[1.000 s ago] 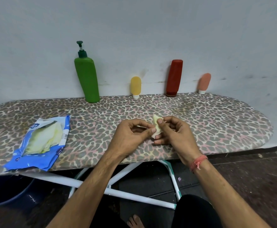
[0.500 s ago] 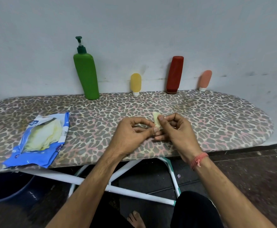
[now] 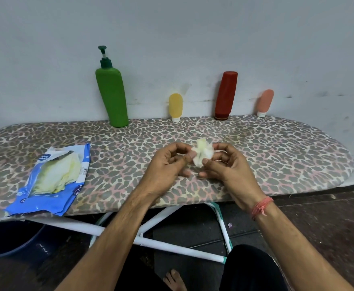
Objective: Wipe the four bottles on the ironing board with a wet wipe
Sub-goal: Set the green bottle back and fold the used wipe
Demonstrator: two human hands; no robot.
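Both hands meet above the middle of the ironing board (image 3: 277, 156), nearer its front edge; the left hand (image 3: 163, 164) pinches the wet wipe (image 3: 202, 153) between thumb and forefinger, its grip narrow on the wipe's left side; the right hand (image 3: 228, 164) holds the wipe's right side with curled fingers, a red thread band (image 3: 261, 206) at its wrist; the wipe is crumpled, pale and partly spread between the two grips. Along the board's back edge, against the wall, stand four bottles, well apart: a green pump bottle (image 3: 112, 95), a small yellow bottle (image 3: 175, 107), a red bottle (image 3: 226, 95) and a small pink bottle (image 3: 265, 102); the last three rest on their caps. Near the front left corner lies the opened blue wipes packet (image 3: 50, 181).
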